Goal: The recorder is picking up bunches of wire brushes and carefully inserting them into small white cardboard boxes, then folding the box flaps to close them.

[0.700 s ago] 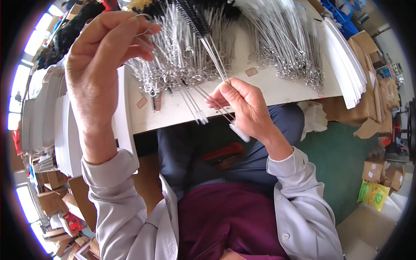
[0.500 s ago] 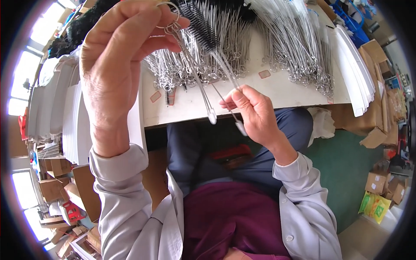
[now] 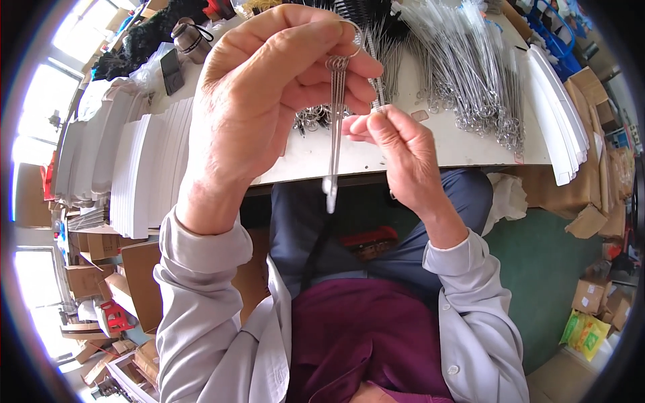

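My left hand (image 3: 259, 87) is raised over the table, its thumb and fingers pinching a metal split ring (image 3: 358, 41). From the ring hang several thin wire brushes (image 3: 337, 114) by their end loops, with white tips at the bottom. Just to the right, my right hand (image 3: 408, 148) is closed, thumb against fingers, on the twisted wire stem of a black bristle brush (image 3: 352, 9). That brush points away from me, partly behind the left fingers. Its lower end is hidden by my right hand.
Many wire brushes with looped ends (image 3: 480, 87) are heaped on the white table (image 3: 463, 151). Stacks of folded white card (image 3: 144, 168) stand at the left, more white sheets (image 3: 554, 114) at the right. A metal flask (image 3: 191, 40) stands at the far left.
My left hand has moved right with the ring, and the hanging brushes now drop nearly straight down. The right hand stays on the stem, now closer to the left fingers. The view has shifted slightly.
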